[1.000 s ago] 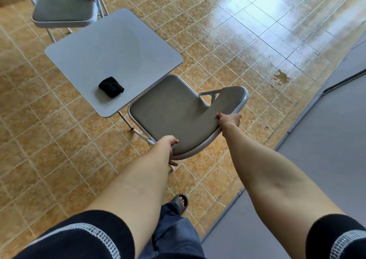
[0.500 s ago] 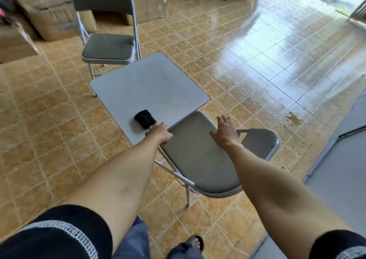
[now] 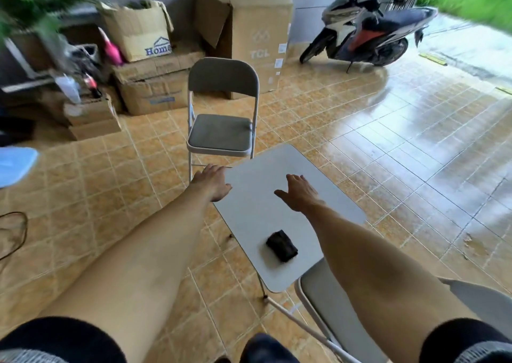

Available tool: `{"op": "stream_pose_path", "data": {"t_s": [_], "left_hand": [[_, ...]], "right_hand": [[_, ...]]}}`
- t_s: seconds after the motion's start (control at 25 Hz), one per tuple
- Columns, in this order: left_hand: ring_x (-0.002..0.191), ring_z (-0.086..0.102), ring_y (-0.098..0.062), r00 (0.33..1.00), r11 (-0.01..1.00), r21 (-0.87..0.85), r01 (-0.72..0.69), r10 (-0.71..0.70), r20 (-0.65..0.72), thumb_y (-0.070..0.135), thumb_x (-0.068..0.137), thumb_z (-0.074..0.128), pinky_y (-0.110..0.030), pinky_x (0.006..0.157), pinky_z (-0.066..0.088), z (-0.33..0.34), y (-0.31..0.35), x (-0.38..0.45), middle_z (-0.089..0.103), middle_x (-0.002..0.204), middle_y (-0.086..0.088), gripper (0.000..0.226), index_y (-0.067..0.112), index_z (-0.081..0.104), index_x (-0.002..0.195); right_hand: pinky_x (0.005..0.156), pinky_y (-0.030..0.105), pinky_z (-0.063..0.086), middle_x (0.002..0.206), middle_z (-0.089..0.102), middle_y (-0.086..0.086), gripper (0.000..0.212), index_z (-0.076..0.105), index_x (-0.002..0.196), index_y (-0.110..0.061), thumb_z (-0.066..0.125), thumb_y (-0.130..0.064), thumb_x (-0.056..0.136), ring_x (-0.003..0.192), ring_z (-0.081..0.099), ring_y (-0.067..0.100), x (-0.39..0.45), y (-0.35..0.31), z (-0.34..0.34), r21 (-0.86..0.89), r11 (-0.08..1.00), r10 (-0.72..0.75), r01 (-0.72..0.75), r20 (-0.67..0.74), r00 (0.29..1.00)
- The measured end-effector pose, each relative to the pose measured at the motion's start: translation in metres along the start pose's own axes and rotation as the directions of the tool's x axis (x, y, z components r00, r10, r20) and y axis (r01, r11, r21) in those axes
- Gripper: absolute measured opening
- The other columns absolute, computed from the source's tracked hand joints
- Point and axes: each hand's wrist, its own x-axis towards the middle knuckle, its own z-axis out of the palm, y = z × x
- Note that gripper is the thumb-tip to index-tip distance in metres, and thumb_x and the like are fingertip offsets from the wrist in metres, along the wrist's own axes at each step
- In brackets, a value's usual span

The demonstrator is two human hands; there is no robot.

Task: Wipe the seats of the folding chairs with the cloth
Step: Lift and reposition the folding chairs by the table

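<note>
1. black, crumpled cloth [image 3: 282,245] could be missed: both hands are stretched past it, so a seat might be reached with nothing to wipe with.
2. on the pale grey square desk [image 3: 291,179] the cloth lies, behind the released right hand [image 3: 300,196]; the left hand [image 3: 212,181], empty too, is spread at the desk's edge.

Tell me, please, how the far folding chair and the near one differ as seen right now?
The far chair shows whole, upright backrest included; the near chair is cut off, part of its seat hidden by an arm. The far chair stands beyond the table, the near one at its near corner. Both seats are grey.
</note>
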Motion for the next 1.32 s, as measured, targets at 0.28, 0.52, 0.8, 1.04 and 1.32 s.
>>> {"op": "stream_pose_path", "data": {"t_s": [0.28,0.52,0.8,1.04,1.32], "left_hand": [[0.145,0.026,-0.027,0.999,0.998,0.060,0.032,-0.032,0.000,0.044,0.095,0.046,-0.043,0.116,0.029,-0.052,-0.113,0.114,0.033,0.155,-0.008,0.060,0.012,0.036,0.144],[0.151,0.013,-0.026,0.997,0.993,0.099,0.070,-0.071,0.009,0.043,0.097,0.044,-0.045,0.121,0.016,-0.124,-0.196,0.238,0.023,0.160,-0.005,0.062,0.015,0.029,0.150],[0.151,0.012,-0.026,0.996,0.993,0.084,0.084,-0.084,-0.004,0.044,0.098,0.043,-0.043,0.121,0.016,-0.208,-0.314,0.388,0.019,0.162,-0.005,0.065,0.014,0.024,0.152],[0.146,0.027,-0.027,0.997,0.994,0.099,-0.056,0.049,0.065,0.044,0.097,0.046,-0.042,0.116,0.029,-0.263,-0.404,0.530,0.026,0.160,-0.004,0.063,0.016,0.029,0.151],[0.141,0.037,-0.030,0.964,0.966,0.100,-0.238,0.223,0.143,0.044,0.095,0.048,-0.043,0.114,0.035,-0.314,-0.448,0.699,0.033,0.157,-0.006,0.060,0.018,0.034,0.148]], "right_hand": [[0.104,0.042,0.036,0.139,0.049,0.016,0.062,0.042,0.134,-0.004,0.049,-0.049,0.092,0.133,0.039,0.034,0.149,-0.096,-0.016,-0.017,1.000,-0.025,0.026,0.021,0.999],[0.099,0.039,0.040,0.133,0.056,0.016,0.053,0.047,0.134,-0.008,0.052,-0.042,0.093,0.124,0.049,0.035,0.294,-0.168,-0.043,0.016,0.996,-0.088,0.088,0.046,0.995],[0.098,0.044,0.047,0.137,0.055,0.015,0.063,0.045,0.136,-0.009,0.048,-0.053,0.091,0.121,0.055,0.034,0.466,-0.287,-0.069,0.170,0.985,0.011,-0.016,0.028,1.000],[0.097,0.039,0.047,0.132,0.059,0.015,0.060,0.050,0.133,-0.006,0.046,-0.051,0.093,0.118,0.058,0.033,0.603,-0.366,-0.058,0.494,0.833,0.266,-0.249,0.036,0.963],[0.091,0.037,0.049,0.116,0.067,0.017,0.054,0.061,0.118,-0.003,0.047,-0.048,0.093,0.107,0.062,0.034,0.721,-0.420,-0.055,0.671,0.618,0.486,-0.409,0.082,0.870]]}}
